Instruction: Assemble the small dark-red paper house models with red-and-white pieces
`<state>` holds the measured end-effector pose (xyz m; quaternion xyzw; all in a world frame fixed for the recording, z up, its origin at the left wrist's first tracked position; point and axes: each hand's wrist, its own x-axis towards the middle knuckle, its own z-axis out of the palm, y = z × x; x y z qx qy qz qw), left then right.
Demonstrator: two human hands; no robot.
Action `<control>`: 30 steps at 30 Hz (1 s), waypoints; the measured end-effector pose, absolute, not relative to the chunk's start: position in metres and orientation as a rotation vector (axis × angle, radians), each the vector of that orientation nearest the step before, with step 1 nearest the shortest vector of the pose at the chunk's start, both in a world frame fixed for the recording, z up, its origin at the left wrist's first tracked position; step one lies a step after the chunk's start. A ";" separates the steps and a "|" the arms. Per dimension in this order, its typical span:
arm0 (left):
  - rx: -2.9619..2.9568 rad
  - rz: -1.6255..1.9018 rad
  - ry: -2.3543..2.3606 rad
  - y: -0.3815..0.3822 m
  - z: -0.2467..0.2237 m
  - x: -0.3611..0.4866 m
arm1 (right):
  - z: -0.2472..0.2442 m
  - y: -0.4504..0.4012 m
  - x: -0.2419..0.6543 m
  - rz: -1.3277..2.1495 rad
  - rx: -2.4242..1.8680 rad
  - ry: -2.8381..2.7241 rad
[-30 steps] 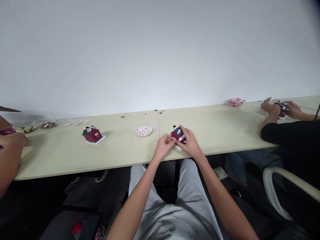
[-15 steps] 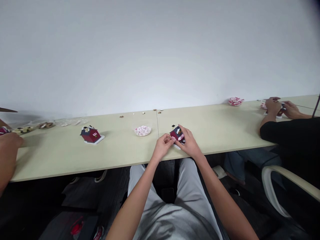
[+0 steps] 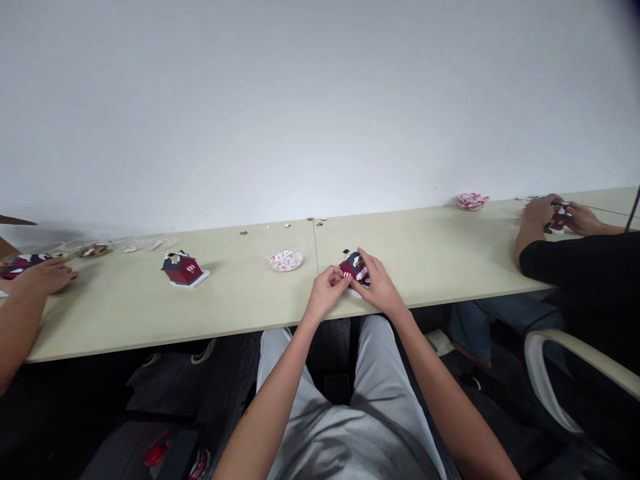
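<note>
A small dark red house (image 3: 354,265) with a dark roof and white base stands near the table's front edge, between my two hands. My left hand (image 3: 328,288) pinches a small red-and-white striped piece (image 3: 347,275) at the front of the house. My right hand (image 3: 379,283) is wrapped round the right side of the house, its index finger up at the roof and its thumb low at the front. Another striped piece (image 3: 363,273) shows beside the right fingers. Part of the house is hidden by my fingers.
A bowl of red-and-white pieces (image 3: 286,261) sits left of my hands, and a second red house (image 3: 184,269) stands farther left. At the back right is another bowl (image 3: 472,201). Other people's hands work at both table ends. Small pieces lie along the back.
My hands have hardly moved. The other person's hand at the far left has come further right, with more of a red house showing. At the right, the other person's hands have shifted around their house.
</note>
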<state>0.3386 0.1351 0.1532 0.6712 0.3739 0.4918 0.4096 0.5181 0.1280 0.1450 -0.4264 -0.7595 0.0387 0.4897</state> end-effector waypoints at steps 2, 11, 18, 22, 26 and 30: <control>1.708 1.236 0.949 0.134 0.154 0.338 | 0.144 0.129 0.518 0.101 -1.045 -1.841; 1.737 1.227 0.969 0.135 0.152 0.338 | 0.145 0.128 0.519 0.122 -1.046 -1.836; 1.763 1.213 0.985 0.136 0.152 0.338 | 0.146 0.127 0.520 0.134 -1.056 -1.844; 1.783 1.210 0.990 0.135 0.153 0.338 | 0.147 0.127 0.520 0.137 -1.047 -1.841; 1.793 1.194 0.985 0.133 0.154 0.338 | 0.147 0.127 0.520 0.139 -1.043 -1.840; 1.773 1.193 0.983 0.133 0.155 0.339 | 0.146 0.127 0.520 0.143 -1.046 -1.834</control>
